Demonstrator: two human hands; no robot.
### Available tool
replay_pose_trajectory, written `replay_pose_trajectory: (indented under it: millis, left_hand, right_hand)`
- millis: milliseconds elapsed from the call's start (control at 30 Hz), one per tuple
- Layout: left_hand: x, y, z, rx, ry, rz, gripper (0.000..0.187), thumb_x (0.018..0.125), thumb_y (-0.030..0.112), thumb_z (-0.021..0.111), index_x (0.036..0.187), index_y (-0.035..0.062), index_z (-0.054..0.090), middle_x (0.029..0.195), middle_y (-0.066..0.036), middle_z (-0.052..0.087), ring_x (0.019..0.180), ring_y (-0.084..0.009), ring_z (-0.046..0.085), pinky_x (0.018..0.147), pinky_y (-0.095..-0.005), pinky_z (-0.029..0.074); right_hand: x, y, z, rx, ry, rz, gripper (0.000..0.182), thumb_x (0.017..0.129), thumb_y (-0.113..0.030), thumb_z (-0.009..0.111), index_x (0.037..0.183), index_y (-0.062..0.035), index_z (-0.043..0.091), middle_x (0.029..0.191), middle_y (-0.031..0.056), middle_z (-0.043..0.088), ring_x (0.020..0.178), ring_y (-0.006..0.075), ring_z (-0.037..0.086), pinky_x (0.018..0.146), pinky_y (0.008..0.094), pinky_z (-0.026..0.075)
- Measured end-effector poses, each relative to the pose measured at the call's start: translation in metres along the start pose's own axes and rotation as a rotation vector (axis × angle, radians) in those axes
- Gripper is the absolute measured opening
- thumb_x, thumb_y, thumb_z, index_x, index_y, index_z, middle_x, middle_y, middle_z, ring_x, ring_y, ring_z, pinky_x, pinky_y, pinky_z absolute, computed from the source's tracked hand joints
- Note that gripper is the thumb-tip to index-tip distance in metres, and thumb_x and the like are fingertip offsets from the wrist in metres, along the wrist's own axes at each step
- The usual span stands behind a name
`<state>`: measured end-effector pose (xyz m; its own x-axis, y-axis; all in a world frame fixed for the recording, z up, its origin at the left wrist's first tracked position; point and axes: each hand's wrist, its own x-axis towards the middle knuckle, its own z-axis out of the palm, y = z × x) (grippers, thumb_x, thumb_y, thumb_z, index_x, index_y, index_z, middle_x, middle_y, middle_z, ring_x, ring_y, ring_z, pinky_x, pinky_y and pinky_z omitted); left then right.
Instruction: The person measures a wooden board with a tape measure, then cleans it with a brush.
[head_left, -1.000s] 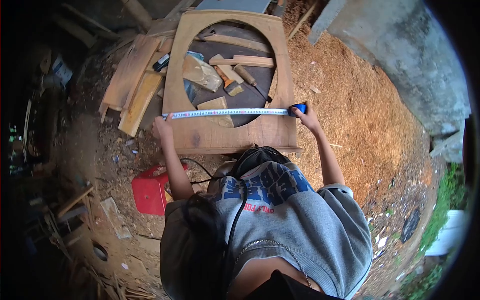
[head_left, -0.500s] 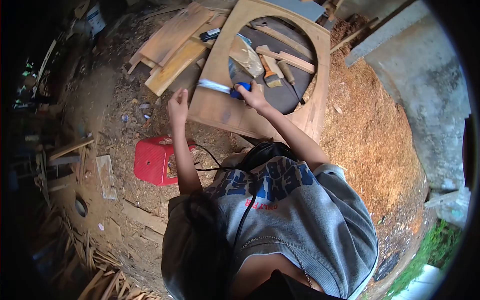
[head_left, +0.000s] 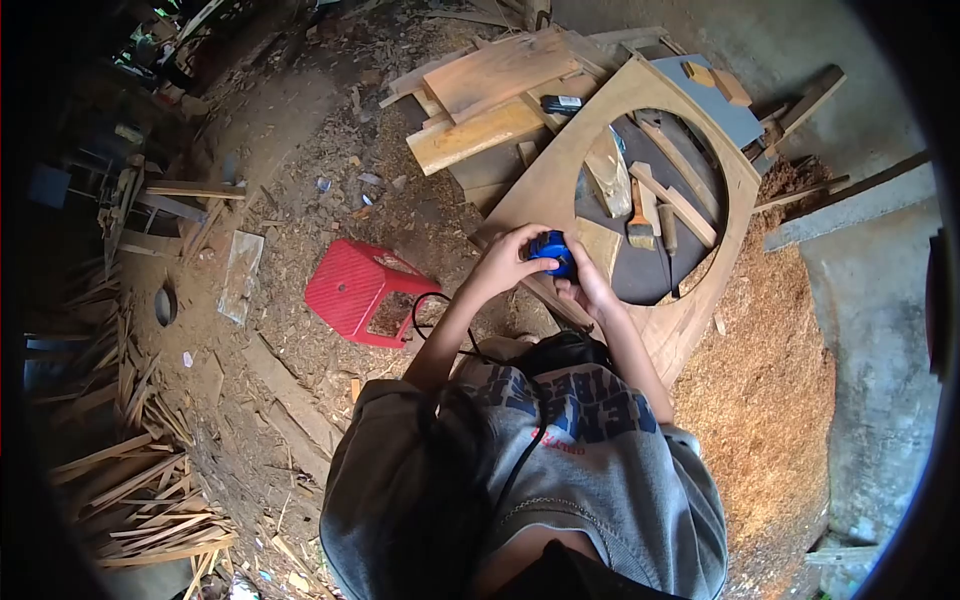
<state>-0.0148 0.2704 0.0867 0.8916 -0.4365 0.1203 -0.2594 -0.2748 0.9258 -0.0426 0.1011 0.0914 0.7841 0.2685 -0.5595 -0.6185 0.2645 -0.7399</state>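
A blue tape measure is held between both hands in front of my body. My left hand grips its left side, with the thumb across the lower part of the case. On the other side, my right hand is closed around the case. No blade shows outside the case. Just beyond my hands lies a wooden panel with a large oval cut-out. Inside the cut-out I see a paintbrush, a wooden-handled tool and pieces of wood.
A red plastic stool stands at the left. Boards are stacked beyond it, with a black object near them. Sawdust covers the ground at right, beside a concrete wall. Scrap wood is heaped lower left.
The tape's extended blade has gone back into its case. My left hand has come over to the tape, which is now nearer my body. My view has shifted left.
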Motion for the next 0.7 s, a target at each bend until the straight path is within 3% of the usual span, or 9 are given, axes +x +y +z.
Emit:
replay_pose_trajectory:
  millis: [67, 133, 233, 300, 333, 400, 433, 600, 700]
  left_hand:
    - [0.004, -0.003, -0.003, -0.022, -0.048, -0.118, 0.048, 0.073, 0.020, 0.072, 0.113, 0.0025, 0.053, 0.100, -0.011, 0.063, 0.094, -0.0138, 0.058, 0.082, -0.0291, 0.046]
    - [0.016, -0.015, -0.011, -0.074, -0.030, -0.078, 0.045, 0.072, 0.019, 0.073, 0.110, 0.0033, 0.056, 0.099, -0.011, 0.063, 0.091, -0.0158, 0.060, 0.080, -0.0299, 0.047]
    - [0.043, -0.017, -0.035, 0.313, 0.129, -0.111, 0.045, 0.066, 0.023, 0.075, 0.104, 0.0064, 0.060, 0.102, -0.010, 0.063, 0.090, -0.0226, 0.062, 0.080, -0.0327, 0.048]
    - [0.057, -0.008, -0.053, 0.470, 0.269, -0.267, 0.043, 0.066, 0.025, 0.075, 0.102, 0.0062, 0.060, 0.097, -0.012, 0.064, 0.089, -0.0229, 0.062, 0.079, -0.0323, 0.048]
    - [0.070, -0.047, -0.058, 0.391, 0.380, -0.147, 0.042, 0.068, 0.026, 0.074, 0.102, 0.0048, 0.061, 0.093, -0.012, 0.065, 0.087, -0.0225, 0.063, 0.079, -0.0327, 0.048]
    - [0.097, -0.106, -0.075, 0.317, 0.471, -0.179, 0.046, 0.069, 0.035, 0.072, 0.104, 0.0088, 0.060, 0.094, -0.013, 0.065, 0.086, -0.0283, 0.063, 0.076, -0.0371, 0.048]
    - [0.106, -0.107, -0.078, 0.396, 0.525, -0.199, 0.034, 0.075, 0.026, 0.069, 0.100, 0.0042, 0.062, 0.089, -0.012, 0.066, 0.083, -0.0207, 0.063, 0.077, -0.0311, 0.047]
    - [0.141, -0.121, -0.070, 0.672, 0.309, -0.385, 0.042, 0.068, 0.033, 0.073, 0.099, 0.0048, 0.063, 0.092, -0.013, 0.066, 0.087, -0.0252, 0.063, 0.079, -0.0350, 0.047]
    - [0.153, -0.159, -0.064, 0.623, 0.142, -0.332, 0.041, 0.067, 0.036, 0.072, 0.098, 0.0095, 0.064, 0.096, -0.015, 0.064, 0.091, -0.0300, 0.060, 0.081, -0.0388, 0.046]
  right_hand:
    - [-0.012, 0.001, -0.001, 0.124, -0.050, 0.013, 0.043, 0.086, -0.054, 0.045, 0.098, -0.0121, 0.047, 0.068, -0.0004, 0.048, 0.047, 0.0073, 0.042, 0.041, 0.0204, 0.034]
    - [-0.014, 0.006, -0.007, 0.108, -0.007, 0.061, 0.047, 0.087, -0.052, 0.045, 0.107, -0.0100, 0.047, 0.077, 0.0047, 0.053, 0.051, 0.0097, 0.049, 0.043, 0.0225, 0.040]
    - [-0.043, -0.003, -0.010, -0.142, 0.223, -0.209, 0.045, 0.091, -0.039, 0.045, 0.123, -0.0079, 0.042, 0.098, 0.0104, 0.056, 0.056, 0.0101, 0.054, 0.051, 0.0223, 0.047]
    - [-0.055, -0.004, -0.033, -0.141, 0.214, -0.203, 0.043, 0.091, -0.037, 0.045, 0.123, -0.0084, 0.043, 0.099, 0.0093, 0.056, 0.057, 0.0095, 0.053, 0.051, 0.0217, 0.047]
    - [-0.066, -0.001, -0.043, -0.136, 0.200, -0.201, 0.040, 0.091, -0.035, 0.046, 0.122, -0.0090, 0.043, 0.099, 0.0083, 0.057, 0.058, 0.0088, 0.053, 0.051, 0.0210, 0.046]
    - [-0.086, 0.004, -0.062, -0.117, 0.289, -0.227, 0.034, 0.093, -0.030, 0.044, 0.118, -0.0079, 0.046, 0.093, 0.0052, 0.058, 0.060, 0.0071, 0.052, 0.053, 0.0184, 0.044]
    - [-0.094, 0.009, -0.073, -0.099, 0.336, -0.232, 0.032, 0.093, -0.029, 0.044, 0.117, -0.0078, 0.047, 0.092, 0.0047, 0.058, 0.060, 0.0068, 0.052, 0.053, 0.0181, 0.044]
    - [-0.133, 0.047, -0.105, 0.016, 0.563, -0.205, 0.029, 0.092, -0.028, 0.045, 0.112, -0.0083, 0.051, 0.089, 0.0030, 0.058, 0.062, 0.0063, 0.051, 0.057, 0.0184, 0.043]
    - [-0.155, 0.067, -0.116, 0.106, 0.657, -0.236, 0.028, 0.091, -0.027, 0.045, 0.111, -0.0081, 0.052, 0.090, 0.0046, 0.059, 0.062, 0.0071, 0.051, 0.057, 0.0193, 0.043]
